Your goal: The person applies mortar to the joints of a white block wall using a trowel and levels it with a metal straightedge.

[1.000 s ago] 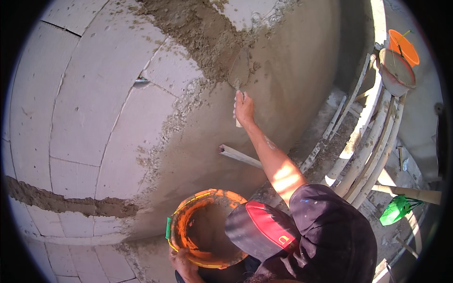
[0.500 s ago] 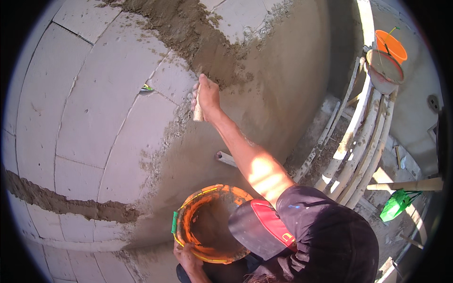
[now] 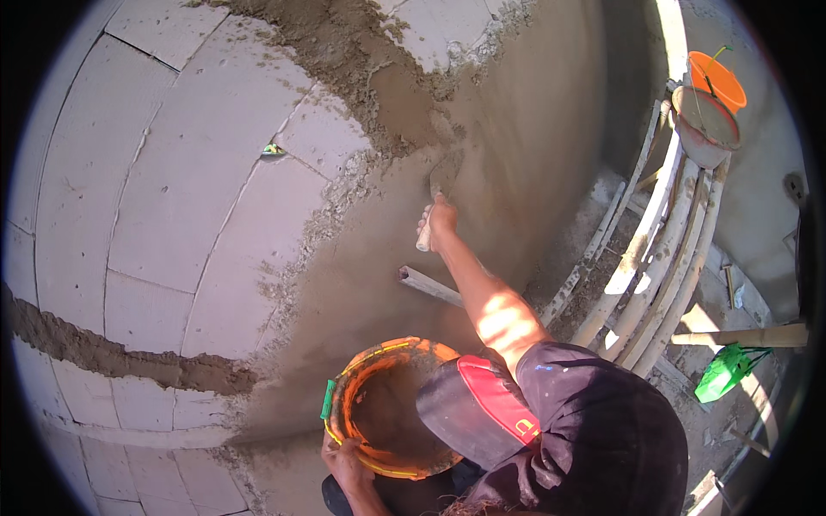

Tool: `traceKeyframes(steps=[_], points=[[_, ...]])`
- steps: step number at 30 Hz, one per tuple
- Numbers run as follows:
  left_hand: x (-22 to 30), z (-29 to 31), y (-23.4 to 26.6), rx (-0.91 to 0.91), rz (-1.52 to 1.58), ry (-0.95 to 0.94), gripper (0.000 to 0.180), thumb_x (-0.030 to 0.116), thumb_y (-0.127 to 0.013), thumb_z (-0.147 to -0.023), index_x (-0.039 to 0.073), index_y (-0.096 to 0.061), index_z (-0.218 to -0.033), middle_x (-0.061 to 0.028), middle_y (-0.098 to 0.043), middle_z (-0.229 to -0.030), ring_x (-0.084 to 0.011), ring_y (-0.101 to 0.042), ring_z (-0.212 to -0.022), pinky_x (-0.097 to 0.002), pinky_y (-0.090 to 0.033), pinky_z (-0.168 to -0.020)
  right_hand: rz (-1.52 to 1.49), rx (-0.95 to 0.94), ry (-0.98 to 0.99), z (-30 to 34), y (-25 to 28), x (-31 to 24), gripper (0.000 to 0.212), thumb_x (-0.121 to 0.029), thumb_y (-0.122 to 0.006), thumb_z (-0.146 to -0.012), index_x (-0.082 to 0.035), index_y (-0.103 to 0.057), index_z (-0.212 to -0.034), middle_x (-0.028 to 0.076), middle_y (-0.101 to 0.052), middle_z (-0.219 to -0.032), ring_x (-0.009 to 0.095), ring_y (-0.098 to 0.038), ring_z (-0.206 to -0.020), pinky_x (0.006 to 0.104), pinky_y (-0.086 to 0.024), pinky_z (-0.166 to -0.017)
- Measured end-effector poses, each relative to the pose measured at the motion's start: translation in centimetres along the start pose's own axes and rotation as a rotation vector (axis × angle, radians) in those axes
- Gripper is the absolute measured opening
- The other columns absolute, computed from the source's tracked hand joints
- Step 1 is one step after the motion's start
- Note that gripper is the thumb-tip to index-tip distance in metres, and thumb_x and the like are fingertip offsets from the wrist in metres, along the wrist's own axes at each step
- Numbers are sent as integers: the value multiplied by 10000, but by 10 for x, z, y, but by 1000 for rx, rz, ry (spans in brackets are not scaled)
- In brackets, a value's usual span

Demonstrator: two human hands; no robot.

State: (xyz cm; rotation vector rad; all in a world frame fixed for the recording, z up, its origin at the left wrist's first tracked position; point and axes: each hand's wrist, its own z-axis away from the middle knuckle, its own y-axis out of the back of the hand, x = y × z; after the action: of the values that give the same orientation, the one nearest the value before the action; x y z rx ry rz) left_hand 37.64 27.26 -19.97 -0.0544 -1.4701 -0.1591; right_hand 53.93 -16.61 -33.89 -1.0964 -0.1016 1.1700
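Observation:
My right hand (image 3: 442,222) is closed around the pale handle of a trowel (image 3: 444,175), whose blade lies against wet grey-brown mortar on the block wall (image 3: 194,189). A thick rough band of mortar (image 3: 344,73) lies just above and to the left of the blade. Low in the middle, my left hand (image 3: 347,467) grips the rim of an orange bucket (image 3: 334,421) with mortar inside. The bucket's right side is hidden behind a dark cap brim.
Curved pale poles (image 3: 662,258) run along the right. A second orange bucket (image 3: 721,79) and a mortar-stained pail (image 3: 707,129) stand at the upper right. A green bag (image 3: 721,374) lies at the lower right. One pole end (image 3: 422,279) juts out below my right hand.
My right hand has moved down and to the right with the trowel, away from the rough mortar band onto the smoother area. My left hand stays on the bucket rim.

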Motion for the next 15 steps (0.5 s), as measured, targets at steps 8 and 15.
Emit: traceKeyframes(steps=[8, 15], points=[[-5, -28, -15, -36, -25, 15, 599, -112, -495, -670, -64, -596, -1258, -117, -668, -1120, -209, -664, -887, -290, -542, -776, 181, -543, 312, 143, -117, -38, 390, -427, -439, -1059, -78, -450, -884, 15, -479, -629, 134, -496, -466, 321, -427, -407], [-17, -38, -35, 75, 35, 9, 671, -128, -477, -702, -31, -566, -1360, -37, -625, -986, -107, -557, -731, -233, -453, -630, 1699, -1124, 473, 206, 70, -74, 334, -314, -612, -908, 13, -666, -949, 156, -696, -827, 306, -676, -782, 448, -519, -720]])
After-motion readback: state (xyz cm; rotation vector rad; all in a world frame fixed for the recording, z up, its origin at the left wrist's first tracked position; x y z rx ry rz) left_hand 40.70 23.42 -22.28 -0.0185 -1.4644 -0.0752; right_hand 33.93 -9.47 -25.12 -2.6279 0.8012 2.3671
